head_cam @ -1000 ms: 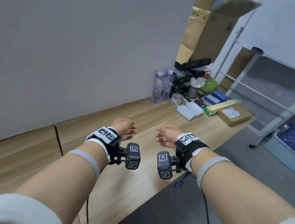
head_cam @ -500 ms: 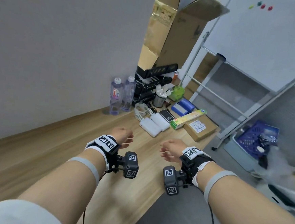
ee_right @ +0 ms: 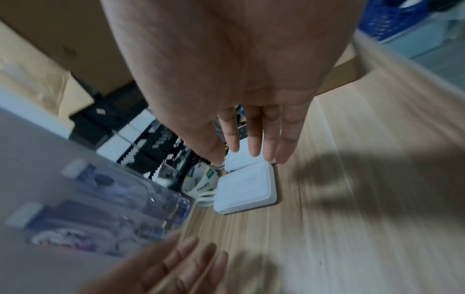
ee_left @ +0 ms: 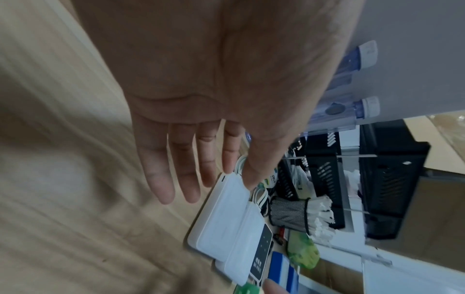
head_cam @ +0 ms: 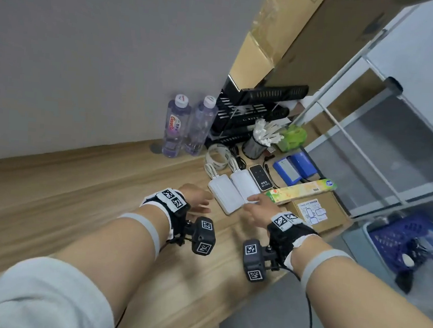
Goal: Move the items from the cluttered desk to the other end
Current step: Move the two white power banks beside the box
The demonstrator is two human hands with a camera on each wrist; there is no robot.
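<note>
Desk [head_cam: 82, 205] clutter nearer; right hand [head_cam: 259, 210] reaches.

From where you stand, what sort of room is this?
Probably an office or workroom. A long wooden desk runs along the wall, with black file trays and a pen cup at its end, and a whiteboard on a stand beside it.

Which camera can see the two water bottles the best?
The head view: both bottles stand whole and sharp against the wall, caps and one label readable. The left wrist view shows only their capped tops past the left hand. The right wrist view shows them blurred and tilted at the lower left.
</note>
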